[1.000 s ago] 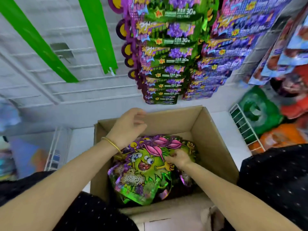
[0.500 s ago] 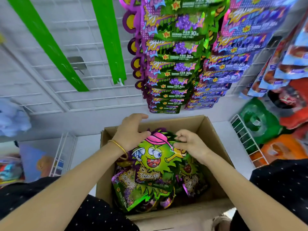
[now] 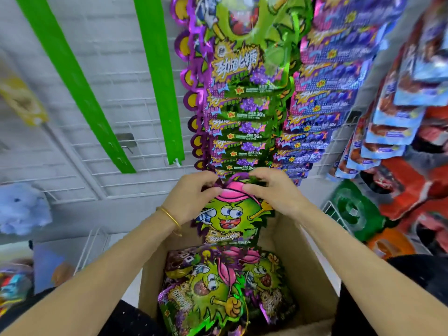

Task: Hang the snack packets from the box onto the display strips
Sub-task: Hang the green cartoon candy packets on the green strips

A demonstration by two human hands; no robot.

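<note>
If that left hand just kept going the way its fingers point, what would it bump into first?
The left hand pinches the top of the green monster packet. Beyond that, its fingers aim at the right hand; the lowest hung packets sit just above, though depth is unclear.

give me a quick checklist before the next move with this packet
1. Grip: left hand and right hand both pinch the top of the green cartoon-face foil packet: ok.
2. Packet hangs free above the brown cardboard box: ok.
3. Hang hole at the packet's top: cannot tell, the hands cover it.
4. Free hook in the column of green-and-purple packets just above: cannot tell.
5. Bare green plastic strip available to the left: ok.
</note>
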